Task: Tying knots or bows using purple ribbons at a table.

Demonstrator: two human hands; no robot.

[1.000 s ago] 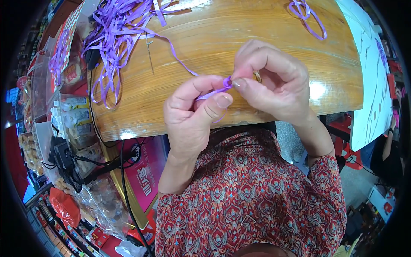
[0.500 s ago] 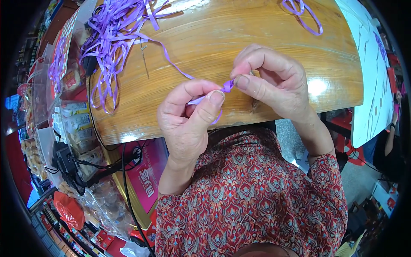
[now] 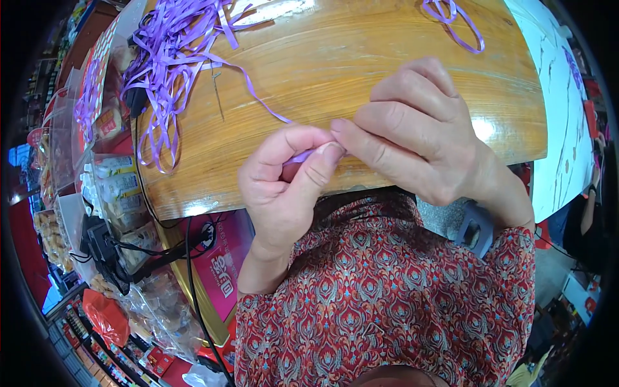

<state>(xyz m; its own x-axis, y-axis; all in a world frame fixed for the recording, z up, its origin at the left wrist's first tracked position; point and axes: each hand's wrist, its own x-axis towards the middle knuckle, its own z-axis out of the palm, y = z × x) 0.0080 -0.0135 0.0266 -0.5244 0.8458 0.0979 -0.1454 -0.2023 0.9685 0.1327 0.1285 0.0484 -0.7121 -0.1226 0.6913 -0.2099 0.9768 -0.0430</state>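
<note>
Both hands meet over the front edge of a wooden table (image 3: 361,71). My left hand (image 3: 284,187) pinches a thin purple ribbon (image 3: 258,100) between thumb and forefinger. My right hand (image 3: 419,135) presses its fingertips against the same spot and grips the ribbon's end, which is mostly hidden by the fingers. The ribbon strand runs up and left across the table to a loose heap of purple ribbon (image 3: 171,45) at the far left corner.
A second small loop of purple ribbon (image 3: 451,19) lies at the table's far right. A white sheet (image 3: 561,109) sits right of the table. Packaged snacks (image 3: 109,187), black cables (image 3: 103,248) and a red bag (image 3: 106,316) crowd the left side.
The hands have come nearer to the camera and closer together; the short ribbon piece between the fingers is now almost covered.
</note>
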